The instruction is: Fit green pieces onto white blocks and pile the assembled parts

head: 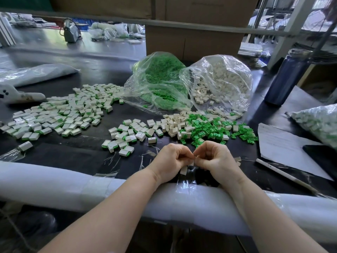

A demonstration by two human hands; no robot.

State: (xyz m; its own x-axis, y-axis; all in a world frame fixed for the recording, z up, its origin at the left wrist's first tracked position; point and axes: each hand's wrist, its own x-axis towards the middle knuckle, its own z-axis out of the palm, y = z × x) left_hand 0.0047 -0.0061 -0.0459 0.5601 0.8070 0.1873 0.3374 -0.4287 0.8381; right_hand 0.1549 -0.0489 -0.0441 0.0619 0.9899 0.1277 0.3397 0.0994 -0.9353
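White blocks [184, 169] in our curled left hand [170, 160] at the near table edge | right hand [217, 159] pinching a small piece against it, colour hidden | light, stiff plastic we reckon, slippery-ish | best pinch the flat sides | finished pile [60, 114] far left

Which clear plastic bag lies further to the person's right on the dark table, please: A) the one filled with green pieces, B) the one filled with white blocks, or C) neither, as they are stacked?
B: the clear plastic bag of white blocks lies right of the clear plastic bag of green pieces, side by side on the dark table.
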